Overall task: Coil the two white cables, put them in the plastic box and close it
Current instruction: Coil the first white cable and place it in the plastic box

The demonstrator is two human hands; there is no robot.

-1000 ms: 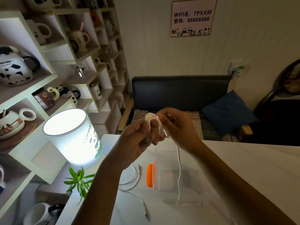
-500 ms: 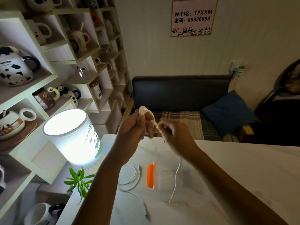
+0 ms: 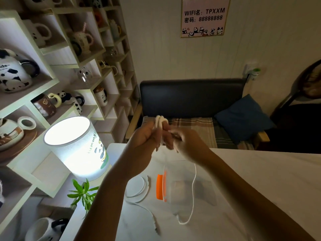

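My left hand (image 3: 147, 136) holds a small coil of one white cable (image 3: 160, 121) above the table, its loops sticking up over the fingers. My right hand (image 3: 186, 143) pinches the same cable just beside the coil. The cable's free end (image 3: 192, 193) hangs from my right hand and curls onto the table. Below the hands stands the clear plastic box (image 3: 187, 188) with an orange latch (image 3: 159, 186) on its left side. A second white cable (image 3: 139, 188) lies loosely looped on the table left of the box.
A lit white lamp (image 3: 76, 146) and a small green plant (image 3: 83, 192) stand at the table's left edge. Shelves of panda mugs fill the left wall. A dark sofa (image 3: 191, 98) with a blue cushion sits behind the white table (image 3: 260, 180).
The hands separated and rose half a second ago, then came back together. More cable is wound on the left hand's coil, and the hanging end is shorter and swung right.
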